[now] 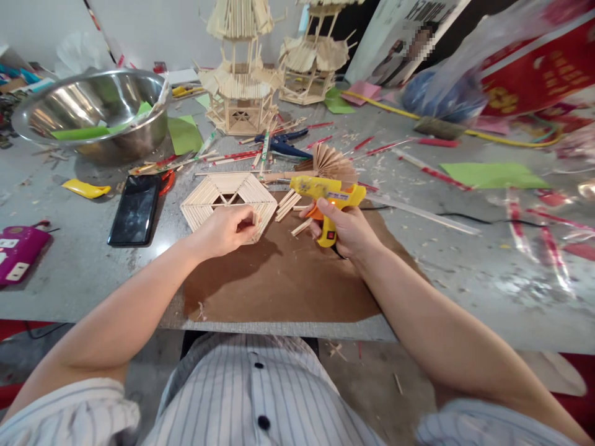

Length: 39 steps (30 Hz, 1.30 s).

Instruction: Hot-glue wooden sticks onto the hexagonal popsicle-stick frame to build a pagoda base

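My left hand point(227, 228) is closed in a pinch on the near edge of a flat hexagonal piece made of wooden sticks point(218, 193), which lies on a brown mat point(279, 279). My right hand point(346, 230) is wrapped round the handle of a yellow glue gun point(325, 192), its nozzle pointing left toward the stick piece. A few loose sticks point(288, 205) lie between the two hands.
A black phone point(134, 209) lies left of the mat. A steel bowl point(93, 111) sits at the back left. Two stick-built pagoda models point(242, 80) stand at the back, with blue pliers point(283, 144), green paper point(493, 176) and scattered sticks around.
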{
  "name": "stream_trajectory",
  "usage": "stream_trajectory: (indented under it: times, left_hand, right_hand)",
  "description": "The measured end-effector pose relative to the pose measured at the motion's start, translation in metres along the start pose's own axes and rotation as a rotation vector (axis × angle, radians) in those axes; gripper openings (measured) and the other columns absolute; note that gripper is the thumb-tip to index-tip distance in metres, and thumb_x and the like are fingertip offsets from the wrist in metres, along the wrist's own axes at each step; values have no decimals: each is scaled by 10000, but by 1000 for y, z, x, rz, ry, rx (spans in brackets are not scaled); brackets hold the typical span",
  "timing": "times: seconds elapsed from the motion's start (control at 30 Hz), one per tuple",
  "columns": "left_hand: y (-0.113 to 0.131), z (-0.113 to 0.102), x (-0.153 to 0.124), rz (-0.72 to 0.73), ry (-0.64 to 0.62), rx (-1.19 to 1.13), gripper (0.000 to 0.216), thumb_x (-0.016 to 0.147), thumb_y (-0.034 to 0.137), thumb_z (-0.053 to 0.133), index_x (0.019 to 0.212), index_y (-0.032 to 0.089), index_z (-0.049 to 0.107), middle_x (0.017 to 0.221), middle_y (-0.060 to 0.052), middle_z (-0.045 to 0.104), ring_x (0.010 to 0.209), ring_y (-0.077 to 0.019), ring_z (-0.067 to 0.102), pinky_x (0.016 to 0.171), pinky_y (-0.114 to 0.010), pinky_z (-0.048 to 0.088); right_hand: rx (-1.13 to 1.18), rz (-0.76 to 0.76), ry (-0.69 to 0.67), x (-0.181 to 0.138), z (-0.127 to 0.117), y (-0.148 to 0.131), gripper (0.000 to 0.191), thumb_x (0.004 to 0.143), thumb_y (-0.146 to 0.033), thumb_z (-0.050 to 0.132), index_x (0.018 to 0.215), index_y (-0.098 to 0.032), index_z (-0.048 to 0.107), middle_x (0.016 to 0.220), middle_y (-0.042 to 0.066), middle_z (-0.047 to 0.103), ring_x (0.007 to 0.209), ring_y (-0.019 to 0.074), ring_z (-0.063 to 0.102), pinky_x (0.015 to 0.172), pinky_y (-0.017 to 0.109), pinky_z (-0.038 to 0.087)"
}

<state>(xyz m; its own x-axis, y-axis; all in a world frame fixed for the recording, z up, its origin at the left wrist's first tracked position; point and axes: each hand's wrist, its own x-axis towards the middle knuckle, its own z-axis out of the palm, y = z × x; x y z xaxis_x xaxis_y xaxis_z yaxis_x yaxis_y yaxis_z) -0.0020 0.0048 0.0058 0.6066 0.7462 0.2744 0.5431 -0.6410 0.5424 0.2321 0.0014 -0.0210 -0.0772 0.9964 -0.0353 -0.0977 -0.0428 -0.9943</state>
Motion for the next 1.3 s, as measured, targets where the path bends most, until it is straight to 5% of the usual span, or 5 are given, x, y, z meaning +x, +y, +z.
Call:
stream_trajectory:
  times: [1.3]
  left_hand:
    - [-3,1,-1,0,28,-9,60,753,167,520,697,149,510,694,-8,591,615,-89,518,583,-212,393]
  right_hand:
    - [124,52,-13,4,0,1,371,602,-485,695,786,-196,554,746,-9,630,366,45,470,338,194,343]
